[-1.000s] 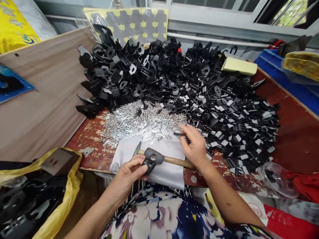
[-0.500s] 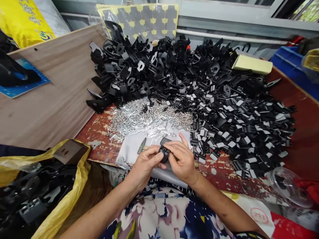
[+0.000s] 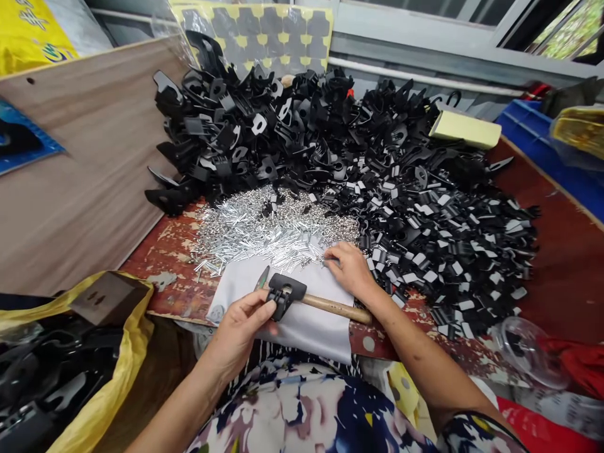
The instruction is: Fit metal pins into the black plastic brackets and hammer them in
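My left hand [image 3: 248, 321] is closed on a black plastic clip [image 3: 282, 302], pinched between thumb and fingers over the grey sheet [image 3: 316, 333]. My right hand [image 3: 350, 269] reaches to the near right edge of a heap of silvery metal pins [image 3: 283, 242]. Its fingers are curled down in a pinch, and whatever lies between their tips is too small to make out. A hammer [image 3: 337, 307] with a wooden handle lies across the sheet beneath the clip; its head is partly hidden behind the clip and left hand.
Black plastic parts [image 3: 302, 119] are heaped at the back, with smaller black pieces [image 3: 438, 239] to the right. A wooden board [image 3: 104, 145] stands at left above a yellow bag [image 3: 134, 340] of black parts. A clear plastic tub [image 3: 528, 352] sits at the right front.
My right hand has let go of the clip and moved up and right to the pins. My left hand has carried the clip slightly left and down, uncovering the hammer handle.
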`<state>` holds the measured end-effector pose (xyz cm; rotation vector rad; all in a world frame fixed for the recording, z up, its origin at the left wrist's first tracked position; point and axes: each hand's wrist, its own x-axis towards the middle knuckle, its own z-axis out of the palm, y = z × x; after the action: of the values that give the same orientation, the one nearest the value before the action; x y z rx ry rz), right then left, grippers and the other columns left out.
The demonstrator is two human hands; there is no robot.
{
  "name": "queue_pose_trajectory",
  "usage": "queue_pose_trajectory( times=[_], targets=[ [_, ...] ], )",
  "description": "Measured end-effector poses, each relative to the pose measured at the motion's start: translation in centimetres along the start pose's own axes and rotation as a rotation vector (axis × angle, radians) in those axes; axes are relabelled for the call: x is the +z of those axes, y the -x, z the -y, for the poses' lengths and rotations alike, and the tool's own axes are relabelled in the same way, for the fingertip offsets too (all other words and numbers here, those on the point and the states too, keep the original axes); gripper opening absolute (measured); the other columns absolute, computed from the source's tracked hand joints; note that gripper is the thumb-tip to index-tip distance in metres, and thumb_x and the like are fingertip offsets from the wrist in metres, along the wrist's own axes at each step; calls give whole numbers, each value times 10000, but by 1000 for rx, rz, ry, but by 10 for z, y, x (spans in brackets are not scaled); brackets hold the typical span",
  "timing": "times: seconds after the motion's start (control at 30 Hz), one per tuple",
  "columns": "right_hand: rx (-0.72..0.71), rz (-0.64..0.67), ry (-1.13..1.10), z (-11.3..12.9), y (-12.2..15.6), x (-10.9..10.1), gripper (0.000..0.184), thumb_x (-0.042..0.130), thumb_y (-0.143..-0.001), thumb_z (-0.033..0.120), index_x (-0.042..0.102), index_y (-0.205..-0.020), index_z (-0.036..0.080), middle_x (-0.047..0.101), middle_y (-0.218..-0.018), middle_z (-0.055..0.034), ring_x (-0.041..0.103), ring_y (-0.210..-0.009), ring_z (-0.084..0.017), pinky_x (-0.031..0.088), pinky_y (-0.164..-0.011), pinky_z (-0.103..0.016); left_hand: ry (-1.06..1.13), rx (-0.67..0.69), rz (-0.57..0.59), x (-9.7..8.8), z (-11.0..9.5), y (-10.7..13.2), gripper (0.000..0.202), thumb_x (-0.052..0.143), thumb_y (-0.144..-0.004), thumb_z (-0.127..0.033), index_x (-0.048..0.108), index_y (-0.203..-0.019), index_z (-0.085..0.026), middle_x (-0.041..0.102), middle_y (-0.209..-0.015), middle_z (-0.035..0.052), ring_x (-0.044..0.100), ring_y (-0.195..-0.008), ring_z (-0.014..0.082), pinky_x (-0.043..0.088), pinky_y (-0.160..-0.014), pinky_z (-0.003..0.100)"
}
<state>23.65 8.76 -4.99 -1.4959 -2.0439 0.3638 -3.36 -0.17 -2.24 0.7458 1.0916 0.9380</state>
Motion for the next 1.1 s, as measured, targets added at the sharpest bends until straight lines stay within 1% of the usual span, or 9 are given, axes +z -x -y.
queue_pose_trajectory(
  times=[0.17,0.23,0.3,0.43,0.53,0.63,0.77,0.93,1.1],
  targets=[
    [-1,-72,-62,-3,4,-2,128,528,-952,175,629,-883,212,689,-887,-50,635,-850,-191,497,-819,-323,-7,-44,30,5,-1,0,332,850,-728,-469,709,-745,-169,606,-776,-1,541,-543,92,450,-554,233],
    [-19,-104,-81,8,9,-9,126,541,-964,190,627,-877,218,684,-839,-31,637,-790,-178,506,-774,-313,-35,-33,45,10,-1,-5,327,839,-737,-470,699,-735,-174,580,-758,-7,527,-560,98,452,-539,227],
    [-119,-103,-95,27,17,-17,106,572,-974,207,652,-906,221,700,-858,-33,646,-799,-180,520,-773,-320,-87,-15,79,16,-1,-9,342,823,-745,-495,700,-730,-176,547,-738,-5,510,-610,123,467,-525,227],
    [-369,100,-145,73,37,-28,186,533,-1010,183,673,-1131,199,737,-973,-65,671,-896,-196,557,-821,-345,-239,54,141,28,1,-15,425,789,-744,-569,664,-640,-176,478,-653,-15,453,-601,138,455,-489,234],
    [-378,191,-242,91,48,-29,276,513,-1009,155,638,-1253,193,739,-1031,-69,678,-935,-188,580,-843,-339,-337,92,133,30,1,-15,434,774,-755,-570,645,-602,-185,457,-605,-23,420,-540,126,395,-462,235],
    [-366,110,-290,91,55,-25,287,518,-1008,158,631,-1268,204,747,-996,-56,689,-869,-174,598,-795,-323,-368,119,113,29,0,-13,441,765,-759,-562,619,-565,-193,435,-594,-20,403,-543,135,356,-462,245],
    [-460,0,-116,90,60,-21,372,484,-1007,134,568,-1367,169,749,-999,-99,697,-896,-218,606,-785,-360,-431,222,64,26,0,-14,421,773,-768,-514,615,-538,-199,472,-615,-2,439,-630,167,365,-554,274],
    [-569,92,135,99,57,-32,518,442,-1023,133,391,-1536,173,702,-873,-63,637,-768,-206,575,-667,-321,-443,286,92,24,3,-14,318,785,-766,-491,721,-628,-212,584,-667,17,502,-706,201,417,-666,303],
    [-431,144,-77,94,63,-35,604,448,-1034,183,262,-1608,223,693,-940,-47,643,-799,-190,596,-727,-313,-445,264,141,24,5,-10,355,695,-864,-483,718,-635,-213,593,-648,24,492,-655,192,399,-625,299]
  ],
)
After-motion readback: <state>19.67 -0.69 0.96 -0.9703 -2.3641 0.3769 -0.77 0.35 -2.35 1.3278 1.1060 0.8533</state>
